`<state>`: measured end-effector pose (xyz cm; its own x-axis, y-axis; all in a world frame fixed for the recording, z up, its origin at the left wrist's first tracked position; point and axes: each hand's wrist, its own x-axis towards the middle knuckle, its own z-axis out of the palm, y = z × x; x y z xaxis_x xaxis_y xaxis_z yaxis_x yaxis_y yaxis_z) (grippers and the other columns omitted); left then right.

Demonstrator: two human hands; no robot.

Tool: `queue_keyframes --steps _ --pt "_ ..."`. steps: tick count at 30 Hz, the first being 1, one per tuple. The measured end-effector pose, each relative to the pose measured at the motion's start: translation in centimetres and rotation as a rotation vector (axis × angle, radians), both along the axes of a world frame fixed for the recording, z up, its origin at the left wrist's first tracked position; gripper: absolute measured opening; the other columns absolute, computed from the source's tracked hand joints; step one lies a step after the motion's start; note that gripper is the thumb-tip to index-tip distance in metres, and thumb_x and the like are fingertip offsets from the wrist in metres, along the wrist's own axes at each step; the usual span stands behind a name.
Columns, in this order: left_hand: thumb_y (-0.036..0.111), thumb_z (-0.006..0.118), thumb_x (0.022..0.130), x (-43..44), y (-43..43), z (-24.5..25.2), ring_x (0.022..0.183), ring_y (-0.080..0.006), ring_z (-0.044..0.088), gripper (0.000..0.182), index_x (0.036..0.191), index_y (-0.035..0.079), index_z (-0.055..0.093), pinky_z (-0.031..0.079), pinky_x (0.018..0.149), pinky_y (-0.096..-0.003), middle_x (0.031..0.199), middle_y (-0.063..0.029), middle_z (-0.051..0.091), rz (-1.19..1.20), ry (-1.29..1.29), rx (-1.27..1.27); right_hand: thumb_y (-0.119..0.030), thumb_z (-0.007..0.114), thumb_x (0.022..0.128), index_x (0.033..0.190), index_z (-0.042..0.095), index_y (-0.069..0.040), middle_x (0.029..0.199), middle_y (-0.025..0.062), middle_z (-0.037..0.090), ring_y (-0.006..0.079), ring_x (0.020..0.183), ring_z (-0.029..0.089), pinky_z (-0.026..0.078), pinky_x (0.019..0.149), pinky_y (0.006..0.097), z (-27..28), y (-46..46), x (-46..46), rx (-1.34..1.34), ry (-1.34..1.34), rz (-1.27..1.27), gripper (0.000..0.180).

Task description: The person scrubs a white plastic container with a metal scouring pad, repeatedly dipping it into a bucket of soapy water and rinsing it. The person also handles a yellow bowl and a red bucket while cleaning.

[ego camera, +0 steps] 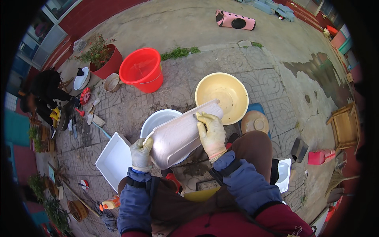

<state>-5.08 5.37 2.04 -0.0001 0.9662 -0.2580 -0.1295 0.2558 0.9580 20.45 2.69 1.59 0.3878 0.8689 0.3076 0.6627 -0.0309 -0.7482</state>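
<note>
A long, curved, silvery-white panel (177, 134) with raised edges lies slanted across a pale round basin (154, 120). My left hand (141, 155), in a light rubber glove, grips its lower left end. In my gloved right hand (211, 134) is a small dark scouring pad (196, 117), pinched against the panel's surface near the far end. Most of the pale basin is hidden under the panel. Just beyond the panel's far end stands a yellow basin (222, 94) with dark specks inside. Left of my left hand is a white rectangular tub (114, 158).
A red bucket (142, 69) holding water and a potted plant (106, 59) stand ahead on the left. Behind my right knee, a round lid (255, 123) rests on something blue. An orange-capped bottle (111, 203) lies at lower left. Another person (47, 91) bends over at far left.
</note>
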Motion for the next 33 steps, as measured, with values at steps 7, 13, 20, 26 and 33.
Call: queue_keyframes --steps 7,13,20,26,33 --pt "0.026 0.081 0.085 0.3 0.2 -0.3 0.062 -0.0089 0.051 0.028 0.077 0.005 0.065 0.045 0.057 -0.0256 0.073 0.0007 0.063 0.057 -0.023 0.006 -0.012 0.062 0.084 0.123 0.064 -0.005 0.117 0.0129 0.064 0.0308 0.103 0.063 0.051 0.09 0.0398 3.7 -1.7 -4.7 0.115 -0.071 0.446 0.039" --pt "0.028 0.082 0.084 0.0 0.2 -0.8 0.062 -0.0077 0.049 0.03 0.075 0.006 0.064 0.042 0.056 -0.0244 0.07 0.0026 0.061 0.075 -0.017 -0.016 -0.009 0.062 0.087 0.113 0.071 -0.007 0.113 0.0137 0.068 0.0314 0.106 0.062 0.048 0.096 0.0396 -3.4 1.9 3.5 -0.014 0.03 -0.144 0.028" --pt "0.029 0.084 0.081 0.3 0.5 0.3 0.063 -0.0094 0.053 0.031 0.079 0.003 0.069 0.046 0.058 -0.0258 0.074 0.0005 0.065 0.055 -0.075 -0.058 -0.02 0.063 0.089 0.11 0.072 -0.005 0.11 0.0177 0.069 0.0352 0.102 0.065 0.05 0.093 0.0414 -8.1 5.2 9.1 -0.259 0.17 -0.259 0.027" --pt "0.026 0.086 0.079 -0.8 -0.3 1.7 0.064 -0.0109 0.056 0.029 0.079 0.003 0.067 0.049 0.059 -0.0277 0.074 -0.0016 0.066 0.0 -0.052 -0.053 -0.016 0.063 0.091 0.11 0.072 -0.002 0.1 0.0137 0.073 0.0197 0.081 0.068 0.054 0.075 0.031 -9.0 6.5 10.0 -0.333 0.643 -0.202 0.026" --pt "0.04 0.085 0.076 -3.2 -1.3 3.6 0.059 -0.0158 0.063 0.042 0.081 0.004 0.066 0.053 0.051 -0.0318 0.072 -0.0063 0.067 -0.012 -0.034 0.116 -0.016 0.062 0.095 0.112 0.071 -0.002 0.091 0.0039 0.069 0.0092 0.069 0.06 0.048 0.06 0.0236 -6.4 7.0 10.7 -0.23 0.91 -0.056 0.023"
